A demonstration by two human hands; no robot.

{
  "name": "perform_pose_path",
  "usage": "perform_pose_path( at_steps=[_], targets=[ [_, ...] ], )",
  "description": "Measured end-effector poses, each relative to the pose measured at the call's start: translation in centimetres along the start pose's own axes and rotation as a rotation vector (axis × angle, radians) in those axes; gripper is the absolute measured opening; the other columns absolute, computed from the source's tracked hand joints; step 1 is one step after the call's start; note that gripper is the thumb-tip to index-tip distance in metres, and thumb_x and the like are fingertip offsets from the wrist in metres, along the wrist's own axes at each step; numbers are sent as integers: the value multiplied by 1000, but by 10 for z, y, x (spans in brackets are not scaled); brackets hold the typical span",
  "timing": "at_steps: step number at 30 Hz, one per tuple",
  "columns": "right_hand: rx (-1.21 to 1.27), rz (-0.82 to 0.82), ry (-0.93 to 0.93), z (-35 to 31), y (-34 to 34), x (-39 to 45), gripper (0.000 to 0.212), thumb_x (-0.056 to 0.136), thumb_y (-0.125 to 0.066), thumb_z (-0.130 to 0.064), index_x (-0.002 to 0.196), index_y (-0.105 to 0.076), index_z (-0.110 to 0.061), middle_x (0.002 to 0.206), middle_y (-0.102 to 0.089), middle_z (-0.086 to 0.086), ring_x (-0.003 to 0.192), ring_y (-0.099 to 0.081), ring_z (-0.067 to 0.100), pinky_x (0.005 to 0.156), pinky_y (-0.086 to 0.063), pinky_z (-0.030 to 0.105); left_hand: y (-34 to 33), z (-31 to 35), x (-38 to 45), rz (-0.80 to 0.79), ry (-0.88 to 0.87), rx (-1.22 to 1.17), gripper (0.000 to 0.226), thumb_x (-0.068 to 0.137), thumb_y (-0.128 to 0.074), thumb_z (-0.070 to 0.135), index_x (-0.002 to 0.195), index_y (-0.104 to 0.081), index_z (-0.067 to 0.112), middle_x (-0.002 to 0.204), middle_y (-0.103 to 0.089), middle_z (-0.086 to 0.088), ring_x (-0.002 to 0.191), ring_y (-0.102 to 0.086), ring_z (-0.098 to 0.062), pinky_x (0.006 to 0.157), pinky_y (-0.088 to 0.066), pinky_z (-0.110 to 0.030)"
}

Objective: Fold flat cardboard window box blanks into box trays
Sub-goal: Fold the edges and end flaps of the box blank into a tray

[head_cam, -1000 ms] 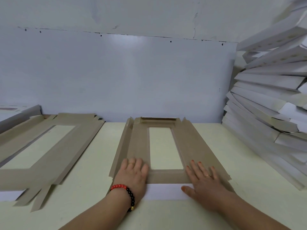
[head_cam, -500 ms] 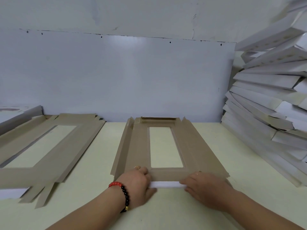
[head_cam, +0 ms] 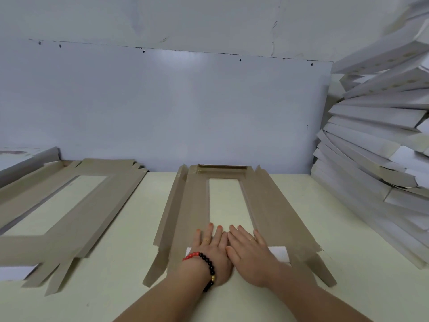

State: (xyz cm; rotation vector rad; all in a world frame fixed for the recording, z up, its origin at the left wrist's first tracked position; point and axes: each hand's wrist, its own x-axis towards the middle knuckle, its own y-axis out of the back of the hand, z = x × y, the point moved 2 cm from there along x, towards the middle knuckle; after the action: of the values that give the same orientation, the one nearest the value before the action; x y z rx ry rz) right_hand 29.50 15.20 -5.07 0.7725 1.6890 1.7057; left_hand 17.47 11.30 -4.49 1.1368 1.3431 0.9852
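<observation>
A brown cardboard window box blank [head_cam: 276, 205] lies flat on the pale table [head_cam: 348, 263], its long window running away from me. Its near flap [head_cam: 279, 253] is folded over, white side up, onto the near end of the blank. My left hand [head_cam: 212, 254], with a red and black bead bracelet, presses flat on that fold with straight fingers. Right beside it, touching, my right hand [head_cam: 249, 254] presses down flat on the same flap. The fingertips of both hands reach the window's near edge.
A stack of flat brown blanks [head_cam: 76, 210] lies at the left, a grey-white board [head_cam: 27, 159] behind it. Folded white trays [head_cam: 380, 159] are piled high at the right against the wall. A white wall panel [head_cam: 174, 112] stands right behind the blank.
Both hands gripped the near flap, turned it over onto the blank, then came together at the middle and flattened on it.
</observation>
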Motion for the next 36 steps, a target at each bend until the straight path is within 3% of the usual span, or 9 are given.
perform_pose_path(
  at_steps=[2,6,11,18,24,29,33,35,36],
  targets=[
    [24,-35,-11,5,-4,0,64,100,-2,-51,155,-1,-19,163,7,-3,148,13,14,117,9,44,-3,-2,0,-16,2,20,69,98,-13,45,151,15,11,159,23,-6,142,29,-28,114,17,-52],
    [24,-83,-46,25,-8,-6,107,63,29,-73,155,7,-23,162,14,-6,147,18,14,116,14,46,-6,-11,0,-53,52,8,74,95,-2,59,151,14,14,158,25,-5,142,30,-28,114,18,-53],
    [-52,-152,-184,55,-6,-11,70,96,-3,-59,154,11,-21,161,17,-5,147,19,16,115,17,49,-7,-28,-5,-58,128,-4,77,93,-3,63,151,15,15,158,24,-6,143,28,-27,113,19,-53],
    [-20,-149,-250,64,-5,-18,65,100,-7,-52,154,8,-20,161,16,-5,148,15,13,115,16,48,-12,-40,-9,-40,173,-37,79,93,-3,63,152,13,14,159,21,-6,145,22,-26,115,15,-52],
    [157,-35,-262,77,8,-33,58,101,-23,-54,152,-22,-28,161,-14,-9,148,-8,5,119,8,43,-5,-54,-14,12,91,-238,75,94,-21,66,154,-11,22,162,2,0,149,7,-22,120,2,-46],
    [303,31,-243,75,23,-48,41,105,-24,-37,136,-50,-32,149,-41,-11,138,-32,1,119,2,40,11,-55,-33,166,20,-472,46,102,-25,48,119,-62,25,143,-50,4,136,-39,-17,112,-28,-33],
    [364,83,-192,70,29,-58,29,102,-34,-32,105,-63,-30,103,-65,-14,101,-55,5,111,-18,37,14,-48,-46,179,34,-547,31,95,-45,40,70,-54,23,99,-69,4,96,-63,-17,83,-49,-28],
    [375,42,-179,69,31,-62,26,96,-46,-36,118,-58,-41,116,-59,-21,112,-51,4,112,-17,37,13,-44,-49,186,32,-558,14,86,-54,37,76,-57,28,97,-66,9,94,-60,-11,83,-49,-24],
    [319,0,-185,70,29,-63,40,93,-49,-40,133,-49,-41,131,-52,-21,124,-44,3,116,-11,38,14,-42,-51,193,24,-532,5,82,-57,36,85,-56,31,96,-62,10,92,-55,-9,83,-47,-22]
  ],
)
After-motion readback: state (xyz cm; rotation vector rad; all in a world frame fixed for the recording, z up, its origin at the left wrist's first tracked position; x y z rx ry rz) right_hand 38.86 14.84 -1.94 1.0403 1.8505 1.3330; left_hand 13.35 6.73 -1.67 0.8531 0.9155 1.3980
